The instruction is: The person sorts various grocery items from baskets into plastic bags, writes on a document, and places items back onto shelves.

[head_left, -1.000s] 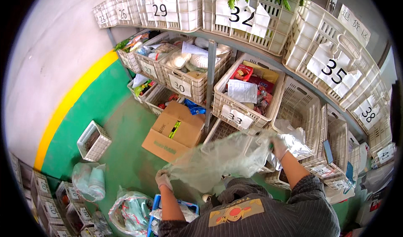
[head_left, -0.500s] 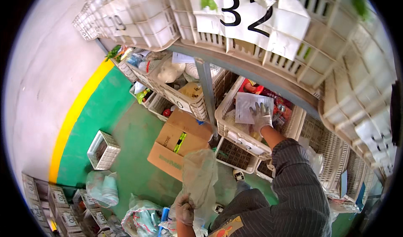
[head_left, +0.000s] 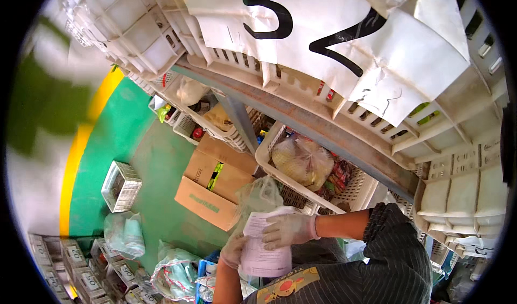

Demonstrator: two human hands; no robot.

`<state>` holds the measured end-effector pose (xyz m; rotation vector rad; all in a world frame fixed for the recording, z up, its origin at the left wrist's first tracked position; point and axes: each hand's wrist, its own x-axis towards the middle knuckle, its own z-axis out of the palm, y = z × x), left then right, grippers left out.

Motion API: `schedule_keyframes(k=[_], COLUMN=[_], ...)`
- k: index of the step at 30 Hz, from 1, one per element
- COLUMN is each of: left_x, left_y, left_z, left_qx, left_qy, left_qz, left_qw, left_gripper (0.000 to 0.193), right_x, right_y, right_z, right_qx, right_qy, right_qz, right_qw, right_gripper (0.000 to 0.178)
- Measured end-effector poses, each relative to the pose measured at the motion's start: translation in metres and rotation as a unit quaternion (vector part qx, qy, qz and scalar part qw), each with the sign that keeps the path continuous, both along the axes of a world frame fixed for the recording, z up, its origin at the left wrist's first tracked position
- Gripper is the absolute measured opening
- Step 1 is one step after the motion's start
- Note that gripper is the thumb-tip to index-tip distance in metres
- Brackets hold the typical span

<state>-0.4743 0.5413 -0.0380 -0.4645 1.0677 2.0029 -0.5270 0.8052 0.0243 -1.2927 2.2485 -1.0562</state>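
Both my hands wear thin pale gloves and meet in front of my body at a printed paper sheet [head_left: 266, 260]. My right hand [head_left: 285, 230] grips the sheet, its fingers lying across the front. Beside the sheet's left edge is my left hand [head_left: 233, 249], closed on a clear plastic bag [head_left: 263, 192] that spreads up behind the paper; some of its fingers are hidden. Beyond my hands, a white plastic crate [head_left: 295, 179] on the lower shelf holds a knotted clear bag of yellowish goods [head_left: 302, 161] and red packets [head_left: 339, 177].
A metal shelf beam [head_left: 301, 118] runs above the lower crates, with large labelled crates [head_left: 237, 61] over it. An open cardboard box [head_left: 207, 188] stands on the green floor left of the shelf. Farther left is a small white crate [head_left: 121, 186]. Filled plastic bags [head_left: 175, 274] lie low.
My right hand has left the lower crate with the paper sheet and come to my left hand. The view has shifted closer to the upper crates; blurred green leaves show at left.
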Motion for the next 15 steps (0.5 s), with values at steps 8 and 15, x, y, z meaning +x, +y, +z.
schedule_keyframes(k=[8,15], left_x=[0.044,0.068], left_y=[-0.021,-0.024], left_z=[-0.075,-0.069], left_qx=[-0.268,-0.191], left_qy=[0.028,0.040], left_qz=[0.220,0.340], left_qw=[0.938,0.920], left_gripper=[0.023,0.035], right_x=[-0.089,-0.090], right_y=[0.127,0.120], right_z=[-0.113,-0.145], right_qx=[0.345,0.421], right_qy=[0.035,-0.044], right_qz=[-0.408,-0.340], right_qw=[0.845,0.839], right_gripper=[0.077,0.055])
